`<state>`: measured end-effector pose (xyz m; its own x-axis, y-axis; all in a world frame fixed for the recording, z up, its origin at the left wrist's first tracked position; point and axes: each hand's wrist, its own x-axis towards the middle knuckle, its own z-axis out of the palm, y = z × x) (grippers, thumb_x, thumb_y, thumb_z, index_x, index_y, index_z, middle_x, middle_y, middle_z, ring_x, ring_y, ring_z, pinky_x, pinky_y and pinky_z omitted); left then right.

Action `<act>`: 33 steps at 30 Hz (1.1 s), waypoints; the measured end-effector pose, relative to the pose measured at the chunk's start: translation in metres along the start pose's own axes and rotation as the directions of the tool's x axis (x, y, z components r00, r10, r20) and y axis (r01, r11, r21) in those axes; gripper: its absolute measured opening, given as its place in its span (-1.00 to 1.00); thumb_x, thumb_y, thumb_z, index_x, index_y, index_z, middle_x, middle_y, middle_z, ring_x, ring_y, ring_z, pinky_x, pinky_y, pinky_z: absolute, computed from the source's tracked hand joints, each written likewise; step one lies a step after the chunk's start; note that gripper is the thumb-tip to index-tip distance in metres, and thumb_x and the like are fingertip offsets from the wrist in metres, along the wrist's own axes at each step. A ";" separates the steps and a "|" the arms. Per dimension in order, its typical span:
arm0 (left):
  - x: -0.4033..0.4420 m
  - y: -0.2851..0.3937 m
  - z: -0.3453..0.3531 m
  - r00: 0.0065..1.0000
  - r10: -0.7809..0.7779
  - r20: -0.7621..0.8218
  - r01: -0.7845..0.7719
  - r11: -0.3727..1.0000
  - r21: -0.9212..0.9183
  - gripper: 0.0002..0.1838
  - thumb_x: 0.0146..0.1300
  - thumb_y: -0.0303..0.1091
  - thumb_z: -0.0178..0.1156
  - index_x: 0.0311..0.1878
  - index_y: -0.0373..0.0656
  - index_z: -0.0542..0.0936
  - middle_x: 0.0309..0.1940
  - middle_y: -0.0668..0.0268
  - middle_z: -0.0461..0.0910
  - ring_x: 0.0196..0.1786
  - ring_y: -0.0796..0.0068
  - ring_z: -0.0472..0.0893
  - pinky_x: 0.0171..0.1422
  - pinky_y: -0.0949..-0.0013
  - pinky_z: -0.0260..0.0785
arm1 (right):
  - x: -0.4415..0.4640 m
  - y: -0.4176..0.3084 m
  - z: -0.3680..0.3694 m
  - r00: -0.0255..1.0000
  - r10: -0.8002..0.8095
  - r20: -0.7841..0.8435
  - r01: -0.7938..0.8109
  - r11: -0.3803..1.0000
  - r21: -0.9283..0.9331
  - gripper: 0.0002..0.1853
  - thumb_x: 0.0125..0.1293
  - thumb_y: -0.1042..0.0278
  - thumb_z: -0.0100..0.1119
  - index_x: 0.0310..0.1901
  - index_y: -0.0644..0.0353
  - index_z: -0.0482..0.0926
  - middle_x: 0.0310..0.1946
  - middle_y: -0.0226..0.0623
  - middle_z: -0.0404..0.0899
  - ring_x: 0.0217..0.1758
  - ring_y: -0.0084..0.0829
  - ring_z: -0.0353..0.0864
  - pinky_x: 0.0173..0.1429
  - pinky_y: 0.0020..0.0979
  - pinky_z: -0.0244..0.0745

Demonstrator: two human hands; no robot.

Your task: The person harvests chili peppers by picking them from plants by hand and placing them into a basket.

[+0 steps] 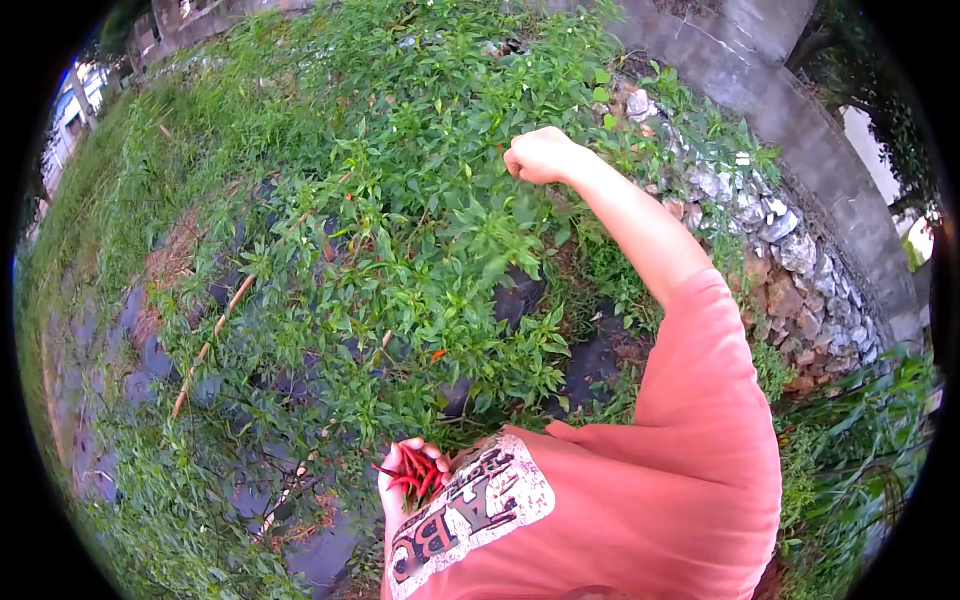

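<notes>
Several red chili peppers (pixel 418 474) lie in my left hand (pixel 392 486), whose fingers curl round them close to the printed front of the red shirt. My right arm reaches out over the leafy green plants (pixel 400 250). At its end, my right hand (pixel 540 157) has its fingers curled in at the top of the foliage; what they hold, if anything, is hidden. Below, among the leaves, an orange-red pepper (pixel 438 355) shows.
A thin wooden stick (pixel 213 340) leans among the plants at the left. Dark sheeting (pixel 590 365) covers the ground between them. Piled stones (pixel 800 250) and a concrete wall (pixel 740 65) border the right side.
</notes>
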<state>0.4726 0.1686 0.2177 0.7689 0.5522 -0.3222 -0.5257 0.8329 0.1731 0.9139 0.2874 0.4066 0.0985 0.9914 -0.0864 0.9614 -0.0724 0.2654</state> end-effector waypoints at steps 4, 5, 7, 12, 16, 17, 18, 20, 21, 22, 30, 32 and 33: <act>-0.001 0.001 0.000 0.999 -0.005 0.034 0.005 1.000 -0.015 -0.61 0.30 -0.05 -0.11 -0.16 -0.18 0.50 -0.32 0.11 0.55 -0.31 0.15 0.52 -0.32 0.20 0.43 | 0.020 -0.027 0.007 0.959 0.103 0.265 0.036 0.881 -0.472 -0.81 -0.04 0.35 0.17 -0.33 0.10 0.65 -0.29 -0.34 0.63 -0.18 -0.33 0.60 -0.18 -0.37 0.47; -0.001 0.002 -0.002 0.999 -0.008 0.034 0.009 1.000 -0.012 -0.61 0.30 -0.05 -0.11 -0.16 -0.18 0.50 -0.32 0.11 0.55 -0.31 0.15 0.52 -0.32 0.20 0.43 | 0.024 -0.029 0.008 0.958 0.106 0.265 0.033 0.882 -0.471 -0.81 -0.04 0.35 0.17 -0.33 0.10 0.65 -0.29 -0.34 0.63 -0.18 -0.33 0.60 -0.18 -0.37 0.47; 0.001 0.002 -0.006 0.998 -0.002 0.067 0.002 1.000 0.007 -0.61 0.30 -0.05 -0.12 -0.16 -0.19 0.50 -0.32 0.10 0.55 -0.30 0.14 0.52 -0.32 0.19 0.43 | 0.029 -0.032 0.010 0.944 0.161 0.287 0.003 0.868 -0.496 -0.79 -0.04 0.33 0.18 -0.31 0.09 0.65 -0.28 -0.37 0.63 -0.19 -0.34 0.60 -0.20 -0.34 0.47; -0.001 0.000 -0.010 0.995 0.020 0.102 -0.016 0.999 -0.043 -0.62 0.31 -0.07 -0.12 -0.16 -0.20 0.50 -0.33 0.09 0.55 -0.31 0.14 0.53 -0.31 0.19 0.44 | 0.037 -0.036 0.027 0.941 0.168 0.294 0.032 0.820 -0.571 -0.78 0.02 0.33 0.14 -0.25 0.07 0.65 -0.23 -0.39 0.62 -0.17 -0.35 0.60 -0.21 -0.32 0.48; -0.004 0.001 -0.010 0.997 0.018 0.071 -0.013 0.997 -0.080 -0.62 0.31 -0.07 -0.13 -0.17 -0.20 0.50 -0.34 0.09 0.55 -0.32 0.15 0.53 -0.32 0.19 0.44 | 0.040 -0.039 0.037 0.927 0.178 0.330 0.034 0.837 -0.547 -0.76 0.05 0.33 0.12 -0.21 0.08 0.64 -0.18 -0.37 0.61 -0.15 -0.36 0.60 -0.19 -0.33 0.48; -0.004 0.001 -0.010 0.998 0.015 0.068 -0.010 0.997 -0.075 -0.62 0.31 -0.07 -0.13 -0.17 -0.20 0.50 -0.34 0.09 0.55 -0.32 0.15 0.53 -0.32 0.19 0.43 | 0.040 -0.041 0.039 0.917 0.192 0.350 0.037 0.832 -0.553 -0.76 0.05 0.32 0.12 -0.21 0.09 0.64 -0.18 -0.36 0.61 -0.15 -0.36 0.60 -0.18 -0.34 0.48; -0.002 0.000 -0.010 0.998 0.013 0.068 -0.008 0.997 -0.076 -0.62 0.31 -0.07 -0.13 -0.17 -0.20 0.50 -0.34 0.09 0.55 -0.32 0.15 0.53 -0.32 0.19 0.43 | 0.039 -0.038 0.042 0.929 0.154 0.338 0.062 0.832 -0.552 -0.76 0.05 0.33 0.12 -0.22 0.11 0.64 -0.18 -0.34 0.61 -0.15 -0.38 0.61 -0.17 -0.36 0.47; -0.002 0.000 -0.013 0.997 0.024 0.067 -0.023 1.000 -0.013 -0.59 0.33 -0.03 -0.18 -0.13 -0.16 0.52 -0.34 0.12 0.55 -0.31 0.18 0.51 -0.35 0.27 0.40 | 0.043 -0.042 0.047 0.889 0.212 0.406 0.092 0.786 -0.612 -0.76 0.06 0.33 0.12 -0.21 0.11 0.64 -0.17 -0.34 0.61 -0.14 -0.36 0.60 -0.14 -0.31 0.47; -0.001 0.001 -0.014 0.998 0.021 0.066 -0.021 1.000 -0.011 -0.59 0.33 -0.03 -0.18 -0.13 -0.16 0.52 -0.34 0.12 0.55 -0.31 0.18 0.51 -0.35 0.27 0.40 | 0.044 -0.043 0.050 0.842 0.273 0.465 0.128 0.736 -0.665 -0.75 0.07 0.33 0.11 -0.19 0.11 0.63 -0.16 -0.34 0.61 -0.12 -0.34 0.60 -0.12 -0.26 0.46; -0.001 0.001 -0.014 0.996 0.017 0.086 -0.015 1.000 -0.018 -0.59 0.33 -0.03 -0.18 -0.13 -0.16 0.52 -0.34 0.12 0.55 -0.31 0.18 0.51 -0.35 0.27 0.40 | 0.043 -0.041 0.052 0.842 0.274 0.465 0.127 0.737 -0.664 -0.75 0.07 0.33 0.11 -0.19 0.11 0.63 -0.16 -0.34 0.61 -0.12 -0.34 0.60 -0.12 -0.26 0.46; -0.003 0.005 -0.009 0.997 -0.002 0.076 0.003 1.000 -0.008 -0.59 0.33 -0.04 -0.17 -0.14 -0.16 0.52 -0.35 0.12 0.55 -0.32 0.18 0.51 -0.36 0.27 0.40 | 0.018 -0.040 0.033 0.949 0.252 0.189 -0.132 0.863 -0.488 -0.77 0.09 0.35 0.07 -0.21 0.12 0.63 -0.16 -0.25 0.60 -0.09 -0.23 0.58 -0.11 -0.21 0.45; -0.003 0.005 -0.008 0.998 -0.003 0.058 0.003 1.000 0.004 -0.59 0.33 -0.04 -0.16 -0.15 -0.16 0.52 -0.35 0.13 0.55 -0.33 0.19 0.51 -0.37 0.28 0.39 | 0.014 -0.041 0.028 0.939 0.314 0.141 -0.240 0.891 -0.386 -0.78 0.08 0.38 0.07 -0.23 0.16 0.62 -0.20 -0.25 0.60 -0.09 -0.27 0.57 -0.12 -0.29 0.46; -0.003 0.005 -0.007 0.998 -0.005 0.059 0.005 1.000 0.003 -0.59 0.33 -0.04 -0.16 -0.15 -0.16 0.52 -0.35 0.13 0.55 -0.33 0.19 0.51 -0.37 0.28 0.39 | 0.016 -0.039 0.031 0.938 0.316 0.142 -0.241 0.890 -0.388 -0.78 0.08 0.38 0.07 -0.23 0.16 0.62 -0.20 -0.25 0.60 -0.09 -0.27 0.57 -0.12 -0.29 0.46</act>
<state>0.4650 0.1705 0.2130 0.7917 0.5491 -0.2678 -0.5208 0.8358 0.1739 0.8862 0.3025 0.3652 0.4331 0.8914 -0.1334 0.7320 -0.2614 0.6292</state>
